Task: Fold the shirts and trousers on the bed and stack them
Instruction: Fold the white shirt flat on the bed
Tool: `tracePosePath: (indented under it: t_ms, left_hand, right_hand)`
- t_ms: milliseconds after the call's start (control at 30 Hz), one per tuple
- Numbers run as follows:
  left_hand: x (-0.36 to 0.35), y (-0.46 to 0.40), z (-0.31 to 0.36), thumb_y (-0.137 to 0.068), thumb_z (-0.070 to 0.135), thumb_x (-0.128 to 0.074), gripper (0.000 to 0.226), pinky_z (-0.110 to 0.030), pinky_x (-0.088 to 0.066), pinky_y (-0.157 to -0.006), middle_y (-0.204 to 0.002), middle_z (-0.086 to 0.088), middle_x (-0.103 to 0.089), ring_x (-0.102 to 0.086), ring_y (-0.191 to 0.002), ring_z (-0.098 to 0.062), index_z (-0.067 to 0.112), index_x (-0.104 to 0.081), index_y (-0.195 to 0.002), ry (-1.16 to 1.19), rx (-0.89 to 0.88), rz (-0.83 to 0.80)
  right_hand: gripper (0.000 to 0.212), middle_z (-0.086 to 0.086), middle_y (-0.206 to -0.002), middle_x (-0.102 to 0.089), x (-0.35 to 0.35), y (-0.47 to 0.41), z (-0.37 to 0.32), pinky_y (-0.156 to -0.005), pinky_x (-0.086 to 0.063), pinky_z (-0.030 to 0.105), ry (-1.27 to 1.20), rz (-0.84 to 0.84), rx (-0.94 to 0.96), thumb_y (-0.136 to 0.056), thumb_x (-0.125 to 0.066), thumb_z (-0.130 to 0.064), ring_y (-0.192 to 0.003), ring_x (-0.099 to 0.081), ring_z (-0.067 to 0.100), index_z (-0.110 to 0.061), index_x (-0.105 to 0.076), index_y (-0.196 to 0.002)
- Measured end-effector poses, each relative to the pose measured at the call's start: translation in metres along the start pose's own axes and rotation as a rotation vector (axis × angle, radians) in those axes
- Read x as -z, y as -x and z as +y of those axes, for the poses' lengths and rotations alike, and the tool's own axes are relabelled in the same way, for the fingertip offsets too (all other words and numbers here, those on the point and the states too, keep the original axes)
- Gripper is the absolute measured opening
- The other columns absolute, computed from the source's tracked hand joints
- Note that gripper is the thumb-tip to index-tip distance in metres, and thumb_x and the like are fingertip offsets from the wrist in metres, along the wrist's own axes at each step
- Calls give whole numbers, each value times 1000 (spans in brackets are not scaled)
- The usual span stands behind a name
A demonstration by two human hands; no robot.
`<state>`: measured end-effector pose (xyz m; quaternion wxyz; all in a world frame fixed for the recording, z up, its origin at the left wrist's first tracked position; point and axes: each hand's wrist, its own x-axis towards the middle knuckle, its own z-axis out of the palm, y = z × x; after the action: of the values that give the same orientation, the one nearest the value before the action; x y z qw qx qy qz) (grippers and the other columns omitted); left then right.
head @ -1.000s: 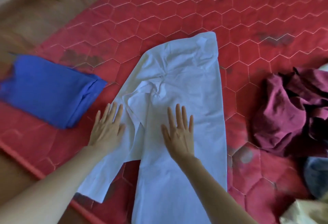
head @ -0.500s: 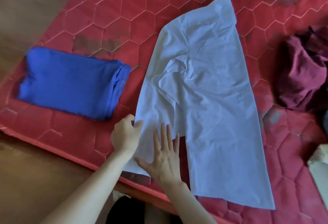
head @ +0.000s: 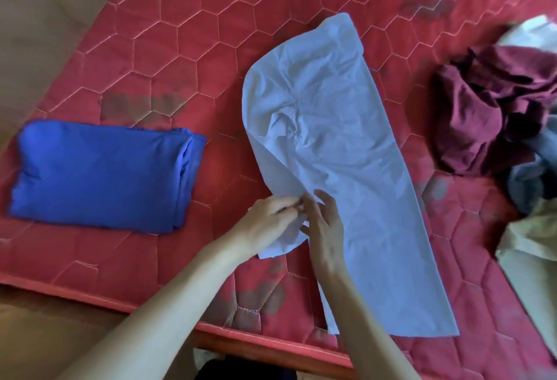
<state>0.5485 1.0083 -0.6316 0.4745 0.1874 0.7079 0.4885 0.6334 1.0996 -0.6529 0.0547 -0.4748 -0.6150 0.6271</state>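
Your hands meet at the near left edge of the white garment [head: 337,168]: your left hand [head: 265,226] has its fingers curled and pinches a small flap of the cloth, and your right hand [head: 324,229] is beside it with the fingers only loosely bent, the fingertips touching the same flap, so it looks more open than closed. At the far left of the bed [head: 150,48] you have a blue garment [head: 99,178] already folded into a thick rectangle, lying flat near the front edge of the mattress and well apart from the white one. The mattress itself is red with a stitched hexagon pattern and some darker stains. The white garment lies in the middle, spread long and narrow from the far side towards you, slightly slanted, with its near end reaching almost to the mattress border; it is wrinkled around the centre, and its left side is already turned over onto the rest. To the right of it, with a strip of bare mattress between, a dark red garment [head: 488,108] lies crumpled in a heap. At the right border you see more cloth, something grey-blue [head: 530,181] and something pale cream [head: 533,238], but these are blurred and I cannot tell what they are.
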Motion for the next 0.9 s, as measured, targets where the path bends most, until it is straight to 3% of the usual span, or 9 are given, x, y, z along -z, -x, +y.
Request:
tracePosePath:
  t_ms: [100,200,267,333,433,533,667,767,900]
  left_hand:
    - [-21,-6,1,-89,14,-45,24,-40,-50,-86,-97,-14,-69,-64,-95,-27,7,-65,-101,-258,-35,-70]
    - [-35,-11,-6,-89,6,-50,32,-36,-49,-92,-105,0,-71,-64,-104,-17,21,-64,-113,-296,-70,-86]
    - [-40,-11,-11,-86,4,-56,37,-22,-46,-94,-111,10,-70,-61,-108,-5,25,-66,-115,-291,-186,119]
    - [-41,-15,-20,-78,0,-66,34,-21,-46,-85,-106,7,-69,-61,-101,-11,19,-68,-107,-485,-321,466]
    - [-36,-29,-41,-84,14,-68,47,-35,-45,-92,-131,-4,-54,-52,-117,-26,12,-54,-129,-709,-39,585]
    - [-35,-41,-62,-90,41,-62,68,-33,-43,-95,-144,-2,-39,-42,-126,-23,13,-33,-145,-931,243,500]
    - [-36,-56,-61,-85,46,-66,61,-36,-44,-84,-128,-4,-49,-50,-112,-24,15,-45,-134,-987,268,588]
    - [-32,-67,-57,-84,48,-66,51,-37,-44,-83,-117,-4,-57,-53,-108,-25,16,-50,-120,-977,326,594]
    - [-30,-69,-52,-90,45,-61,32,-36,-40,-71,-96,-4,-63,-61,-98,-28,14,-52,-90,-958,336,524]
  right_hand:
    - [20,-5,-72,-69,12,-20,-7,-75,-55,38,111,38,45,-91,-59,-33,-73,-66,10,-16,-69,-87]
    - [18,-1,-60,-62,25,-41,-16,-65,-51,39,217,61,90,-88,-60,-19,-59,-57,10,-10,-69,-75]
    - [18,-6,-58,-59,37,-53,-27,-57,-43,29,268,81,157,-89,-60,-20,-54,-50,4,-11,-68,-75]
    - [19,-10,-54,-54,53,-66,-39,-53,-37,26,312,132,236,-90,-60,-22,-51,-45,2,-14,-66,-75]
    - [18,-16,-46,-52,88,-88,-59,-48,-32,16,388,234,341,-90,-59,-22,-48,-47,-3,-20,-64,-72]
    - [16,-8,-53,-51,127,-120,-66,-58,-34,27,509,364,350,-86,-58,-25,-62,-51,10,-17,-69,-77]
    - [21,13,-79,-65,157,-163,-41,-63,-34,32,712,374,213,-89,-54,-24,-82,-57,34,-10,-69,-87]
    - [23,16,-104,-66,164,-175,-17,-71,-36,33,834,323,91,-95,-51,-25,-98,-58,36,-11,-67,-100]
    - [34,24,-117,-58,146,-158,-13,-91,-34,42,845,509,440,-91,-59,-15,-109,-51,41,0,-58,-121]
